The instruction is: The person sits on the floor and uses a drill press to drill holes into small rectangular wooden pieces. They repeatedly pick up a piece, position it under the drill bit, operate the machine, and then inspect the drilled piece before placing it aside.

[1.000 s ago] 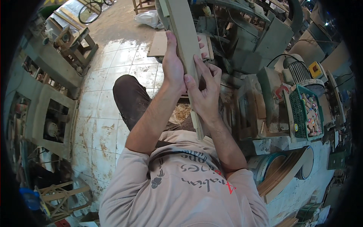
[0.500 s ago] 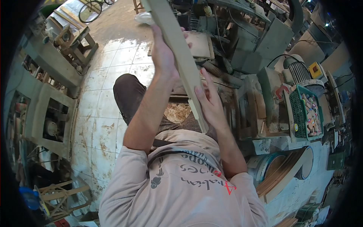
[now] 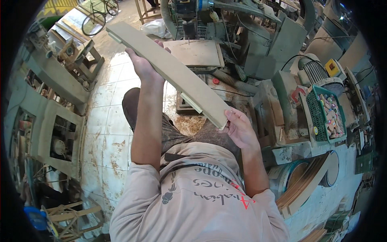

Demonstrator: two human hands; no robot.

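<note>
A long, flat, pale wooden board (image 3: 173, 72) with thin strips along its near edge slants across the view, from the upper left down to the right. My left hand (image 3: 146, 66) supports it from beneath near the far end, thumb on one edge and fingertips showing past the other. At the lower right end, my right hand (image 3: 240, 125) pinches the corner between thumb and fingers. Beyond the board stands a drilling machine (image 3: 188, 28), its bit above a flat wooden table panel (image 3: 197, 52).
To the right, a green plastic basket (image 3: 318, 117) of small wooden pieces sits beside an electric motor (image 3: 318, 74). Curved wooden strips (image 3: 306, 185) lean over round tubs lower right. A grey hose (image 3: 234, 80) runs behind the board. Sawdust marks the white tiled floor (image 3: 107, 149).
The board has swung from steep to a flatter slant, its far end moving left and its wide face now showing. My right hand has shifted to its near end; my left hand has moved left.
</note>
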